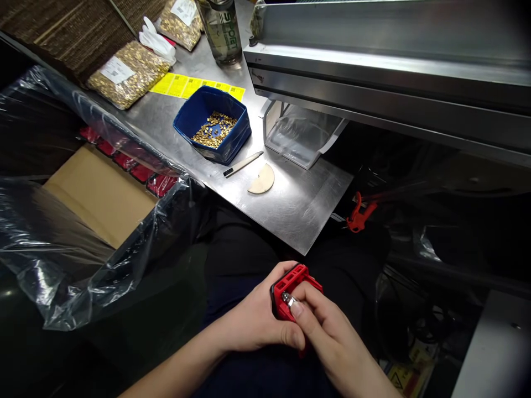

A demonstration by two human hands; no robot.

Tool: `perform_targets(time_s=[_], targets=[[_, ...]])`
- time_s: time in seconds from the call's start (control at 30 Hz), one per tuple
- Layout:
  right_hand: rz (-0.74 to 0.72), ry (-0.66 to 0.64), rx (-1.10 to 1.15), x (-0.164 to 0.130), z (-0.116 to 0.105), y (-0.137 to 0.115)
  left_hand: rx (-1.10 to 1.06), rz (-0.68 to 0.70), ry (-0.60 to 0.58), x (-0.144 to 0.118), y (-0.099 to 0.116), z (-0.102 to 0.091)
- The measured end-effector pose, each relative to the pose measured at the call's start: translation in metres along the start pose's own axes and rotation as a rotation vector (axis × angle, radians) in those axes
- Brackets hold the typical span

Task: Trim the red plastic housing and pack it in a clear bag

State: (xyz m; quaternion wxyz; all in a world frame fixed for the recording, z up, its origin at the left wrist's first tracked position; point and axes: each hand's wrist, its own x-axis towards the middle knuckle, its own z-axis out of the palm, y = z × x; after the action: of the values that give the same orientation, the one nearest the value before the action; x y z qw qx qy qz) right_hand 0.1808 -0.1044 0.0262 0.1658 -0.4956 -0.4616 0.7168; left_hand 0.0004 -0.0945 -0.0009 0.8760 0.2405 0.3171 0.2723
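The left hand grips a red plastic part low in the near middle; the right hand pinches a small metal piece against it. Farther left, a blue tub of brass bits sits on the worktop.

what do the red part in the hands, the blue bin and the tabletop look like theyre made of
Red part: looks like moulded plastic, matte, with ribbed edges; a small shiny metal-looking piece sits in it.
Blue bin: seems to be plastic, smooth with a soft sheen on its walls.
Tabletop: likely sheet metal, grey and brushed, reflecting the light.
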Motion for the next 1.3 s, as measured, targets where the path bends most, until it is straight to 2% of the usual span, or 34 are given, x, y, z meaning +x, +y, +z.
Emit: perform_targets(time_s=[0.3, 0.6, 0.77, 0.83, 0.93, 1.07, 1.1, 1.2, 1.3], targets=[[0.031, -0.006, 0.041, 0.000, -0.002, -0.002, 0.038, 0.004, 0.004, 0.000, -0.003, -0.002], [0.064, -0.010, 0.334, 0.005, 0.002, -0.005, -0.049, -0.004, 0.055, 0.001, -0.004, -0.003], [0.112, 0.072, 0.478, -0.004, -0.016, -0.007, -0.084, 0.005, 0.091, 0.001, -0.007, -0.007], [0.078, 0.161, 0.419, -0.006, -0.029, -0.008, -0.089, 0.018, 0.092, 0.000, -0.008, -0.008], [-0.044, 0.345, 0.212, 0.005, -0.048, -0.005, -0.117, 0.014, 0.142, -0.001, -0.011, -0.011], [-0.171, 0.603, -0.132, 0.053, -0.069, 0.017, -0.249, -0.016, 0.230, 0.000, -0.019, -0.016], [-0.178, 0.614, -0.220, 0.068, -0.072, 0.024, -0.280, -0.024, 0.244, 0.000, -0.020, -0.017], [-0.145, 0.522, -0.399, 0.106, -0.077, 0.042, -0.354, -0.039, 0.275, 0.000, -0.022, -0.018], [-0.134, 0.462, -0.408, 0.119, -0.075, 0.050, -0.427, -0.052, 0.323, -0.002, -0.022, -0.020]])
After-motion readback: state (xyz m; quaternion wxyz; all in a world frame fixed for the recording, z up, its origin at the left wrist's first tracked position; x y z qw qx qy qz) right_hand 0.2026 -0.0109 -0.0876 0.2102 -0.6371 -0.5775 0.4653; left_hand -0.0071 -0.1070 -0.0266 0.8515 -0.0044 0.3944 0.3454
